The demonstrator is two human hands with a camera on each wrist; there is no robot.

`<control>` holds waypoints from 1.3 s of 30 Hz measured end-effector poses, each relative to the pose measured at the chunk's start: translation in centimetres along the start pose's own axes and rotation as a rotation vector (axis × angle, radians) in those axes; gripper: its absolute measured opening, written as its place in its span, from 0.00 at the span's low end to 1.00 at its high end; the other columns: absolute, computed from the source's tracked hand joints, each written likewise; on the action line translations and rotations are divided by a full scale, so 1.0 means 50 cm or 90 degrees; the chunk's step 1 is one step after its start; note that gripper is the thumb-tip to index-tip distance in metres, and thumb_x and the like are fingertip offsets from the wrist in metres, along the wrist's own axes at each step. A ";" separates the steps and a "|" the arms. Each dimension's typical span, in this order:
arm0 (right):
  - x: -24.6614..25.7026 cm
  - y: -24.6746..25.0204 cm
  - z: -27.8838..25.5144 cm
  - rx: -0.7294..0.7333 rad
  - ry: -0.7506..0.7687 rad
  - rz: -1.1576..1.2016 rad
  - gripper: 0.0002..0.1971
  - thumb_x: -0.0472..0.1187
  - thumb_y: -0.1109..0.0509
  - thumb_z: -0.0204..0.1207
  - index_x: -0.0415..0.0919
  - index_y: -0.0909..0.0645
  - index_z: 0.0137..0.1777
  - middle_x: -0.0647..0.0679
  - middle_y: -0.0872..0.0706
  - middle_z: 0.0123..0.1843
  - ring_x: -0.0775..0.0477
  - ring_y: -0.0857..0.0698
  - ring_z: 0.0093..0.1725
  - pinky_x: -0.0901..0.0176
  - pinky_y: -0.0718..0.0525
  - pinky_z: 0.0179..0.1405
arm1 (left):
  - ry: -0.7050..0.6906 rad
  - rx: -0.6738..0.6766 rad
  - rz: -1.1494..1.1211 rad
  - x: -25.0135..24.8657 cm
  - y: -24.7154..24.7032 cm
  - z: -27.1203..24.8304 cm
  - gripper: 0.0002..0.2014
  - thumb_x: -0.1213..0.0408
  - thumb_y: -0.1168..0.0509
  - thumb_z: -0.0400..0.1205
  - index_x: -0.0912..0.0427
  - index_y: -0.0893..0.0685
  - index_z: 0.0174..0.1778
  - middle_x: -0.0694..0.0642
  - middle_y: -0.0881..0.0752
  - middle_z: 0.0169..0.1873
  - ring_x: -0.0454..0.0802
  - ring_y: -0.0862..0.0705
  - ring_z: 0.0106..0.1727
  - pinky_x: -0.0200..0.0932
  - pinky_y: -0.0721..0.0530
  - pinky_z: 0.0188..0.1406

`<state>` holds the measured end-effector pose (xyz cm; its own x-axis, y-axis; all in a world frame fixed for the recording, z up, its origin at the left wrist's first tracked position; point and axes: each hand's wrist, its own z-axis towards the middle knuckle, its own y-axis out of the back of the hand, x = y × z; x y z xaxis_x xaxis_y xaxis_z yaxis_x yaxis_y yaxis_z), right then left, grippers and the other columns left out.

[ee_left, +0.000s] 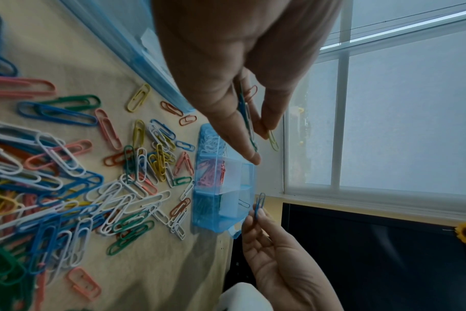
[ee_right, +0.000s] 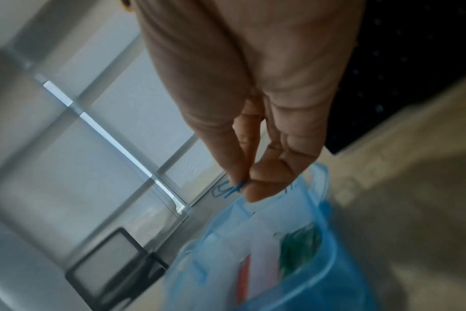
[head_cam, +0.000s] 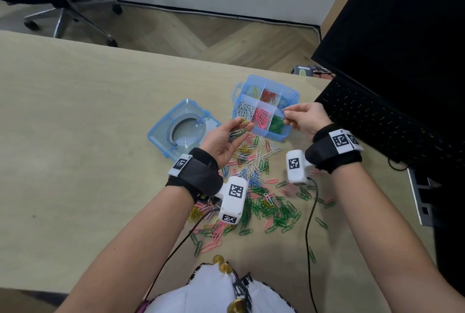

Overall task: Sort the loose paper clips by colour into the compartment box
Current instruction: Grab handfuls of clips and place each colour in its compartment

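Pinching a thin blue wire clip (head_cam: 281, 111), right hand (head_cam: 305, 119) above translucent box (head_cam: 281, 134).

Motion blur smears the compartment box (ee_right: 306, 263) in the right wrist view; its clips' colours barely read. The monitor (head_cam: 402, 23) runs off frame.

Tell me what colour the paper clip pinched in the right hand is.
Blue. The right hand pinches a thin blue wire paper clip, clearest in the left wrist view.
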<state>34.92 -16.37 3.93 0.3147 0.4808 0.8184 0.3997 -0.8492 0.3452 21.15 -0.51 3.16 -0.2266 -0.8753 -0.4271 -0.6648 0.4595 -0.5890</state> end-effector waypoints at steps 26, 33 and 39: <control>0.020 -0.050 0.026 -0.007 0.068 -0.656 0.11 0.37 0.20 0.67 0.38 0.13 0.50 0.41 0.11 0.48 0.41 0.13 0.49 0.53 0.14 0.53 | 0.018 0.001 -0.006 0.012 -0.007 -0.008 0.09 0.71 0.40 0.85 0.70 0.20 0.40 0.64 0.10 0.36 0.53 0.09 0.37 0.49 0.15 0.49; 0.026 -0.080 0.040 -0.047 0.120 -0.760 0.10 0.27 0.34 0.76 0.32 0.20 0.57 0.34 0.16 0.56 0.33 0.15 0.57 0.48 0.18 0.52 | 0.018 -0.004 -0.019 0.008 0.001 -0.003 0.07 0.71 0.38 0.85 0.71 0.19 0.46 0.64 0.10 0.38 0.54 0.09 0.39 0.48 0.14 0.49; 0.032 -0.047 0.048 0.059 0.053 -0.642 0.09 0.35 0.16 0.60 0.39 0.13 0.38 0.45 0.11 0.40 0.47 0.13 0.42 0.58 0.15 0.45 | 0.018 -0.001 -0.022 0.005 0.006 -0.002 0.07 0.70 0.38 0.85 0.72 0.19 0.48 0.65 0.10 0.39 0.53 0.09 0.40 0.49 0.15 0.49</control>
<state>36.55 -13.09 3.34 -0.2656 0.9440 0.1955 0.5120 -0.0337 0.8583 20.84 -0.60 2.95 -0.2236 -0.8947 -0.3867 -0.6741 0.4285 -0.6016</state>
